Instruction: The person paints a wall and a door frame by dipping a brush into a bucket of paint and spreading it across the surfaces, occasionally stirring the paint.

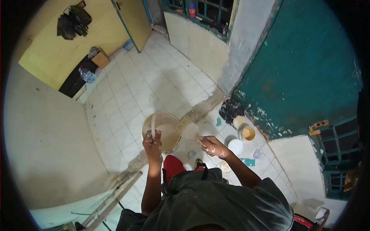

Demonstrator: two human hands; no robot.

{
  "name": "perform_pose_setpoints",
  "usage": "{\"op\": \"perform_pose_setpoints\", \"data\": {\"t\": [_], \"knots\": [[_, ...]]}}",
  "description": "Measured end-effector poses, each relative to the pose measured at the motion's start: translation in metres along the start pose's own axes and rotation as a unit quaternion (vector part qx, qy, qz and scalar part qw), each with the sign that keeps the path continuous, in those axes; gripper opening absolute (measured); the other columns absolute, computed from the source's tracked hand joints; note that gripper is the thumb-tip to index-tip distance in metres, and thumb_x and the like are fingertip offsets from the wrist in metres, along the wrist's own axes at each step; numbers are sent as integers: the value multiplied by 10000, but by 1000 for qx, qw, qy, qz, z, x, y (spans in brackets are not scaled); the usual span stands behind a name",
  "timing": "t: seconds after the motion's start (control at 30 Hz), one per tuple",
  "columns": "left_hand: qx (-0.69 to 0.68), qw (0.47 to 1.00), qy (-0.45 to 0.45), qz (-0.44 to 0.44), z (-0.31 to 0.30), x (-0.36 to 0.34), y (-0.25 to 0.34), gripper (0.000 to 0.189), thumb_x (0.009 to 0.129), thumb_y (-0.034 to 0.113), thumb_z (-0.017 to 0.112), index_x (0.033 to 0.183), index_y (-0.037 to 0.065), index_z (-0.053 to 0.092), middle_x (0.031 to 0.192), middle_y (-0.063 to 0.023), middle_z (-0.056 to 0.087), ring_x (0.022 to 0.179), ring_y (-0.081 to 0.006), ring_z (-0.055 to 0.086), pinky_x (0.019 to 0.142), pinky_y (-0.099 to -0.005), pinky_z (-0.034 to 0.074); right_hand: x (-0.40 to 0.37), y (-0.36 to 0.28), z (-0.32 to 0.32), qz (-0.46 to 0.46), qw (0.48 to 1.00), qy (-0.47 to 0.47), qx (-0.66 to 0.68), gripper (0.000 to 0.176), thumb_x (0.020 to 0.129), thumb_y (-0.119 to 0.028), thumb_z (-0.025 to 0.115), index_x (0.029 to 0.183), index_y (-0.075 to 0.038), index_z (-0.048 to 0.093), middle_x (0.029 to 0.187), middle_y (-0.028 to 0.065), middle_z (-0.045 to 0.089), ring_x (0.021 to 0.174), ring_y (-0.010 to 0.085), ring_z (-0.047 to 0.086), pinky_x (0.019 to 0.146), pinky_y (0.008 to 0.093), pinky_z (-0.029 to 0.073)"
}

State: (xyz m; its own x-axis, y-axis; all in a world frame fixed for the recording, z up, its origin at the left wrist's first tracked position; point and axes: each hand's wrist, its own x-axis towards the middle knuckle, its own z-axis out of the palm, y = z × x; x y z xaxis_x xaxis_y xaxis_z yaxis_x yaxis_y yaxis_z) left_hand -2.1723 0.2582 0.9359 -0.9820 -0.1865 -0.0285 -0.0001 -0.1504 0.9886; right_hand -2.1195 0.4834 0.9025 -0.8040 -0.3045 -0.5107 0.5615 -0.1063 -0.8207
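My left hand is closed round the pale handle of a round bucket, which hangs in front of my legs and has light material inside. My right hand, spotted with white, grips the handle of a wide brush. The brush is held at the bucket's right side, its bristles pointing toward the rim. Whether the bristles touch the rim is unclear.
Open tubs, a white lid and a black bag are on the tiled floor at right. A metal ladder is at lower left. A green door stands right; a bottle lies upper left.
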Motion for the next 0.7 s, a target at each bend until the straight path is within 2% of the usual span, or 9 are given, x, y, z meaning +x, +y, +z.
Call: {"op": "perform_pose_setpoints", "data": {"t": [0.17,0.27,0.3,0.33,0.4,0.43,0.47,0.53,0.7], "knots": [[0,999,-44,4,13,94,-6,147,824,175,595,753,75,514,544,97,337,451,8,273,403,-188,197,64,-47,-2,-15,999,33,28,393,865,-417,477,784,-34,514,552,-38,400,421,36,340,372,193,260],[-43,996,-68,-39,17,165,-20,119,812,159,605,784,70,532,552,99,356,461,8,289,411,-185,208,108,-65,-2,-36,996,38,75,392,863,-418,480,797,-34,514,531,-47,385,407,33,332,361,196,250],[-34,995,-76,-54,19,190,-25,108,803,149,611,785,69,540,560,99,373,469,8,299,417,-182,214,124,-73,4,-43,995,68,57,349,904,-370,413,828,-44,511,504,-55,342,370,22,263,335,193,193],[-22,994,-81,-71,18,216,-28,98,794,138,617,786,69,549,568,98,390,476,8,308,423,-179,220,141,-81,6,-67,993,81,61,341,901,-364,419,821,-46,512,505,-58,341,369,24,255,337,193,180],[-24,991,-130,-6,14,265,-39,109,790,154,611,807,65,550,602,79,446,484,1,368,423,-177,267,172,-101,14,-41,987,106,112,372,871,-407,468,796,-44,505,502,-73,350,376,21,269,340,194,191],[-36,988,-133,-63,10,282,-39,105,780,139,617,770,60,548,597,85,442,512,2,371,451,-175,270,187,-109,20,-39,984,119,126,370,873,-405,464,796,-45,505,500,-74,343,374,18,255,338,194,181],[-40,989,-127,-71,8,299,-40,105,780,139,617,770,60,548,597,85,442,512,2,371,451,-175,270,202,-117,26,-37,981,132,140,369,875,-403,460,796,-46,504,498,-75,335,371,15,240,336,195,171],[-87,978,-181,-56,7,331,-41,102,781,129,615,754,59,546,590,91,428,517,2,356,463,-177,250,227,-140,38,-21,978,158,133,365,880,-398,451,798,-46,504,503,-73,332,382,15,238,341,194,168],[-46,971,-216,-89,16,418,-35,126,771,137,640,712,65,555,572,103,395,506,6,307,453,-187,216,296,-186,49,-70,963,221,135,399,882,-416,435,808,-33,521,530,-52,369,414,35,302,365,197,211]]}}
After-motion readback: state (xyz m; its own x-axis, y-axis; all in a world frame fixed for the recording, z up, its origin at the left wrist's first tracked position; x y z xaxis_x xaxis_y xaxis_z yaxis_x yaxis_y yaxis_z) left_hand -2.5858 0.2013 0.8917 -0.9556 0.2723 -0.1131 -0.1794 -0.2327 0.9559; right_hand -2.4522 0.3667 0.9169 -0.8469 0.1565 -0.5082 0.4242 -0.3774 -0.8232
